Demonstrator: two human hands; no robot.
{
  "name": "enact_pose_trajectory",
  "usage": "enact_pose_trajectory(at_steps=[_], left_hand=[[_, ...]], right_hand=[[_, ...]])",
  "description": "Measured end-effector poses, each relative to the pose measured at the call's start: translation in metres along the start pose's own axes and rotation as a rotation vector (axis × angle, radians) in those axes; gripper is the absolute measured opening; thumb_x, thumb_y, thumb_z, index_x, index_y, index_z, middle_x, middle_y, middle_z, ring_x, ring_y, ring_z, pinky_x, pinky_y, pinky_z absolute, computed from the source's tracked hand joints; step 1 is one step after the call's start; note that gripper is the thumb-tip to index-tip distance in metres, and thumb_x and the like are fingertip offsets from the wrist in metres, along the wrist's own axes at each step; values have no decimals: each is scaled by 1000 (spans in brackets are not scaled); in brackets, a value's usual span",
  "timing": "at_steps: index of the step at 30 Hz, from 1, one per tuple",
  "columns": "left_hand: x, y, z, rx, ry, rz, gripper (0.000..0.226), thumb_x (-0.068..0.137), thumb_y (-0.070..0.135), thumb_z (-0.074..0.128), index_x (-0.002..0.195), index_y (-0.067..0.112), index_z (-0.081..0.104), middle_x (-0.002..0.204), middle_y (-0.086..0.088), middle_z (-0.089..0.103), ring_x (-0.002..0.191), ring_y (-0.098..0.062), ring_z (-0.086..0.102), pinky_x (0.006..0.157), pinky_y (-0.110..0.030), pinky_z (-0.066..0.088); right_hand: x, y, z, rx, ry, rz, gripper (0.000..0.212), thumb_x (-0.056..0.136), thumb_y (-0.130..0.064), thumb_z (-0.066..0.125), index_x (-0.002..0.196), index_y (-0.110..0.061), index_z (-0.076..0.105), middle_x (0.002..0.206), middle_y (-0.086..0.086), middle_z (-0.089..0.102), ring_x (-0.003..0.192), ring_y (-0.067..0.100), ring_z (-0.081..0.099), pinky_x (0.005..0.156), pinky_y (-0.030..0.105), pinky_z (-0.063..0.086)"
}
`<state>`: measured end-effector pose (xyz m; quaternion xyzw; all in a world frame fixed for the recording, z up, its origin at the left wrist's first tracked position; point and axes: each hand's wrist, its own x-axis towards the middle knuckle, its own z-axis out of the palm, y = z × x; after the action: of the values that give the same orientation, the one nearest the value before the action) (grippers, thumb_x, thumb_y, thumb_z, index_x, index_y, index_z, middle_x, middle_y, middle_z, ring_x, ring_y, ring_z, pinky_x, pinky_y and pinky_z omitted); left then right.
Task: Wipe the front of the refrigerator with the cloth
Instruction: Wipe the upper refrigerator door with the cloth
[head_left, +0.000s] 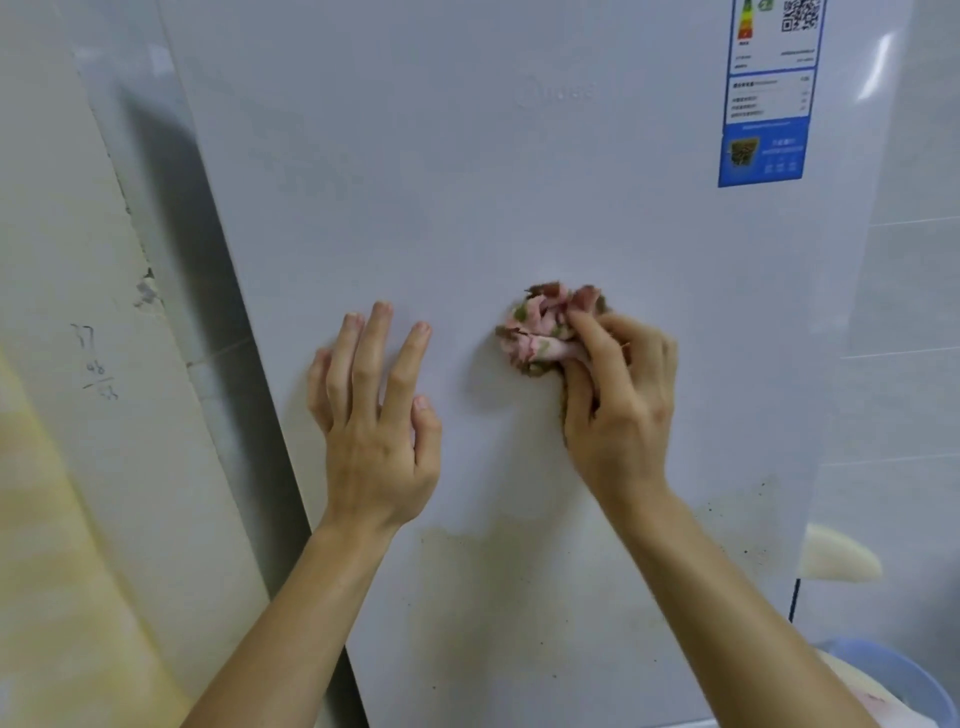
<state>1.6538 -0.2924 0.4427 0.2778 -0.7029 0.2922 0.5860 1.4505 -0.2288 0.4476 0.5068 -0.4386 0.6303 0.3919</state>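
Observation:
The white refrigerator door fills most of the view. My right hand grips a crumpled pink and green cloth and holds it against the door near its middle. To the left of the cloth, my left hand lies against the door with its fingers straight and spread. Below both hands the door shows a brownish dirty patch with dark specks.
A blue energy label is stuck at the door's upper right. A cream wall with pencil marks stands to the left of the fridge's grey side. White tiles lie to the right, and a blue basin sits at the lower right.

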Motion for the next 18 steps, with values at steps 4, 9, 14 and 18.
enact_pose_trajectory(at_steps=[4, 9, 14, 18], left_hand=[[0, 14, 7, 4, -12, 6, 65, 93, 10, 53, 156, 17, 41, 166, -17, 34, 158, -33, 21, 129, -52, 10], [1, 31, 18, 23, -24, 16, 62, 95, 12, 51, 156, 16, 44, 167, -16, 34, 158, -34, 23, 127, -59, 15], [2, 48, 25, 30, -26, -61, 60, 95, 17, 52, 155, 13, 47, 168, -17, 31, 159, -34, 22, 128, -61, 10], [1, 57, 26, 42, -37, -55, 64, 93, 22, 55, 156, 13, 46, 168, -16, 30, 158, -35, 21, 127, -61, 12]], right_hand=[[-71, 7, -6, 10, -185, -155, 35, 93, 11, 66, 125, -3, 75, 118, 17, 63, 101, 36, 57, 90, 42, 51], [-111, 37, -37, 36, -435, -399, 35, 103, 6, 52, 118, -10, 80, 128, 7, 59, 110, 29, 59, 88, 37, 54], [-13, 59, -46, -32, -201, -280, 37, 93, 8, 70, 123, -13, 79, 120, 12, 62, 102, 31, 57, 89, 39, 49], [62, 63, -41, -44, 25, -2, 24, 103, -12, 66, 124, -10, 77, 110, 17, 64, 99, 27, 50, 84, 27, 44]])
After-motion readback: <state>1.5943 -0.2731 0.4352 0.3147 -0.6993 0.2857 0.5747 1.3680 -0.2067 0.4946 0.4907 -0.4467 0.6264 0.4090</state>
